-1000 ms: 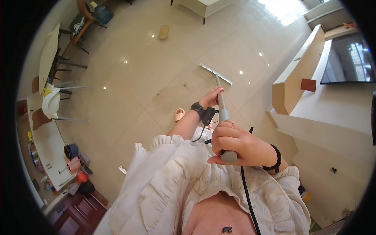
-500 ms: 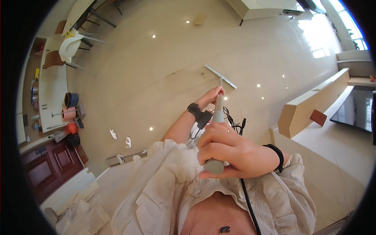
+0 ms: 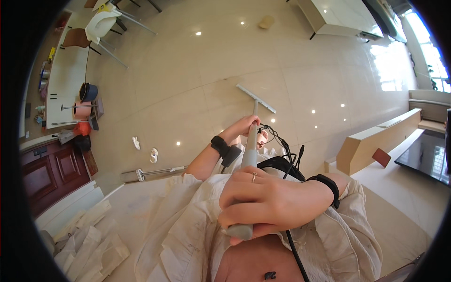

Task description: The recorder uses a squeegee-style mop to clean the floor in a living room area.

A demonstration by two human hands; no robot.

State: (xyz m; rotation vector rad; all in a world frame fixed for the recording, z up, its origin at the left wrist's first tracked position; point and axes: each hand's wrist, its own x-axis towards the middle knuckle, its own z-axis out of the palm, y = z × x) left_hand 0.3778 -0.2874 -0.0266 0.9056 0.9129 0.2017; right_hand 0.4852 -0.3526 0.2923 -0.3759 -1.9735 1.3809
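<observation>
A floor squeegee (image 3: pixel 250 152) with a long grey pole slants away from me, its narrow pale head (image 3: pixel 264 105) lying on the tiled floor. My right hand (image 3: pixel 275 199) wraps round the pole's upper end close to my body; the rounded grey tip pokes out below the fingers. Farther down the pole, my left hand (image 3: pixel 245 126) is closed round it. Black straps sit on both wrists, and a black cable bundle (image 3: pixel 279 141) hangs just right of the pole.
A second long-handled tool (image 3: pixel 141 175) lies on the floor at left, near white slippers (image 3: pixel 154 155). Chairs (image 3: pixel 101 26) stand far left, a white cabinet (image 3: pixel 338 19) far right. At right is a low wooden partition (image 3: pixel 366 145); dustpans and bins (image 3: pixel 87 92) line the left side.
The squeegee head has shifted a little left and nearer to me. My right hand has come back toward my body and left, and my left hand has moved slightly left. The view has tilted.
</observation>
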